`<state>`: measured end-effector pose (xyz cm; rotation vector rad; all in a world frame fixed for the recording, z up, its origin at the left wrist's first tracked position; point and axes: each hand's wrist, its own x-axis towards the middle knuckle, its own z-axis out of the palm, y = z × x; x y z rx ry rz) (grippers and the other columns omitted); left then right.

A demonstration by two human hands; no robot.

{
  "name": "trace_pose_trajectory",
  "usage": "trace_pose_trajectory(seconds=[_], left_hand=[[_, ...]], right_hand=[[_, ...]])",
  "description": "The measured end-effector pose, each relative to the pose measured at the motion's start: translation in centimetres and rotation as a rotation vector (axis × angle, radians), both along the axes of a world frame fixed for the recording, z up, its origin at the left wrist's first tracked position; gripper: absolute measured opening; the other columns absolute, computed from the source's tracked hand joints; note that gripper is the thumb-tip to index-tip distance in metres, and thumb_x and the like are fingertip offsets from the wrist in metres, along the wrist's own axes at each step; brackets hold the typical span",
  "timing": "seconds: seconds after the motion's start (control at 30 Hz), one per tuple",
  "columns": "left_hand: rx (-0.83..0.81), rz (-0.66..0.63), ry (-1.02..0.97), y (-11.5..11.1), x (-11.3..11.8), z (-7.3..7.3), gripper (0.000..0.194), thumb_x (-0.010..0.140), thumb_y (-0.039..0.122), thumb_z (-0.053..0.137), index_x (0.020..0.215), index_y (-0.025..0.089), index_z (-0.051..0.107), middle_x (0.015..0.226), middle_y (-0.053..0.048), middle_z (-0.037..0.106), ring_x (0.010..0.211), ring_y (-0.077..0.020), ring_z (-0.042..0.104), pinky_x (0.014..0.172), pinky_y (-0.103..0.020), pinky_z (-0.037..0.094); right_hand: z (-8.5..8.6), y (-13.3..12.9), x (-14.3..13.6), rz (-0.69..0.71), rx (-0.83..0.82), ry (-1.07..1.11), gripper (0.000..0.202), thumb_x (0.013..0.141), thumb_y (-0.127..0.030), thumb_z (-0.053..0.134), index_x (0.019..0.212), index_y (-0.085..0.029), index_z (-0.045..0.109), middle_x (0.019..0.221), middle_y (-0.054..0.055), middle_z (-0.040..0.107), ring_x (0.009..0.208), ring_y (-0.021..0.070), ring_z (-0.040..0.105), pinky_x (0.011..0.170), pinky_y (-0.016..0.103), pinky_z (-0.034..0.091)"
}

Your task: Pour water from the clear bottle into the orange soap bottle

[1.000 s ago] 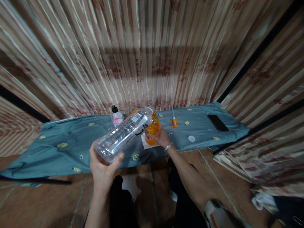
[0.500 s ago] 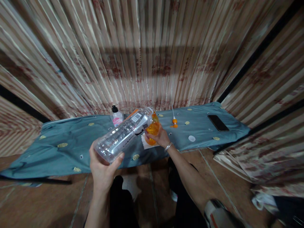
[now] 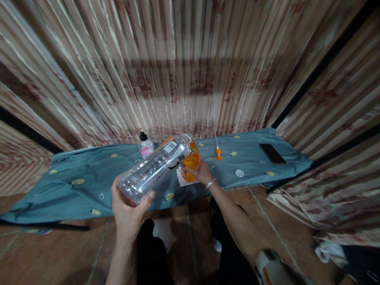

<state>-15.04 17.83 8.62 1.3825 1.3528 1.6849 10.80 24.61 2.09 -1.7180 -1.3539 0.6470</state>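
Observation:
My left hand (image 3: 129, 209) is closed around the base of a large clear plastic bottle (image 3: 154, 168), which is tilted with its neck toward the upper right. Its mouth meets the top of an orange translucent bottle (image 3: 191, 160); whether the two rims touch I cannot tell. Around the orange bottle, my right hand (image 3: 200, 171) is wrapped, holding it roughly upright over a white tissue (image 3: 185, 182). An orange pump head (image 3: 218, 153) with a pale dip tube lies on the cloth to the right. Any liquid inside the clear bottle is hard to make out.
A teal cloth with yellow prints (image 3: 80, 166) covers the narrow surface. A clear bottle with a black cap (image 3: 145, 145) stands behind the large bottle. To the right lie a white round cap (image 3: 240, 173) and a black phone (image 3: 272, 153). Striped curtains (image 3: 190, 71) hang close behind.

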Motion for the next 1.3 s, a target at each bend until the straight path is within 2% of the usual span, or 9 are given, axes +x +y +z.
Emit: trace_pose_trajectory(seconds=[0.37, 0.6, 0.8, 0.9, 1.0, 1.3], left_hand=[[-0.017, 0.015, -0.015, 0.0, 0.2, 0.4, 0.092, 0.046, 0.04, 0.099, 0.127, 0.018, 0.06, 0.128, -0.013, 0.068, 0.119, -0.0329, 0.068, 0.105, -0.048, 0.057], [-0.012, 0.02, -0.029, 0.0, 0.5, 0.6, 0.09, 0.046, 0.038, 0.097, 0.125, 0.017, 0.059, 0.125, -0.014, 0.068, 0.112, -0.0312, 0.069, 0.099, -0.045, 0.059], [-0.02, -0.001, -0.023, -0.2, 0.3, 0.6, 0.089, 0.048, 0.037, 0.098, 0.127, 0.018, 0.06, 0.128, -0.014, 0.068, 0.115, -0.029, 0.068, 0.101, -0.042, 0.058], [-0.012, -0.001, -0.011, -0.1, 0.2, 0.6, 0.088, 0.05, 0.037, 0.097, 0.127, 0.018, 0.061, 0.128, -0.013, 0.069, 0.114, -0.0284, 0.069, 0.101, -0.042, 0.058], [-0.006, -0.005, -0.018, -0.1, 0.2, 0.5, 0.088, 0.049, 0.037, 0.098, 0.127, 0.018, 0.061, 0.129, -0.014, 0.069, 0.116, -0.028, 0.068, 0.101, -0.041, 0.058], [0.032, -0.004, -0.004, -0.1, 0.5, 0.6, 0.083, 0.053, 0.037, 0.096, 0.126, 0.019, 0.061, 0.126, -0.013, 0.07, 0.11, -0.027, 0.071, 0.095, -0.04, 0.061]], right_hand=[[-0.5, 0.1, 0.2, 0.01, 0.041, 0.017, 0.062, 0.074, -0.033, 0.089, 0.125, -0.026, 0.056, 0.113, 0.006, 0.079, 0.112, 0.0333, 0.078, 0.102, 0.053, 0.063], [-0.6, 0.1, 0.2, 0.002, 0.039, 0.015, 0.062, 0.074, -0.033, 0.09, 0.126, -0.026, 0.058, 0.11, 0.004, 0.078, 0.112, 0.0317, 0.079, 0.099, 0.047, 0.064], [-0.8, 0.2, 0.2, 0.007, 0.05, 0.019, 0.063, 0.073, -0.035, 0.089, 0.127, -0.023, 0.058, 0.113, 0.007, 0.079, 0.11, 0.0325, 0.079, 0.102, 0.052, 0.063], [-1.0, 0.3, 0.3, 0.005, 0.057, 0.017, 0.063, 0.073, -0.037, 0.089, 0.126, -0.026, 0.058, 0.112, 0.006, 0.08, 0.109, 0.0326, 0.079, 0.101, 0.054, 0.064], [-1.1, 0.4, 0.4, 0.018, 0.07, 0.013, 0.063, 0.072, -0.039, 0.089, 0.126, -0.028, 0.059, 0.113, 0.004, 0.08, 0.109, 0.0332, 0.079, 0.101, 0.054, 0.064], [-1.0, 0.3, 0.3, 0.013, 0.048, 0.001, 0.066, 0.073, -0.039, 0.087, 0.129, -0.026, 0.056, 0.115, 0.006, 0.081, 0.113, 0.0339, 0.079, 0.104, 0.055, 0.063]])
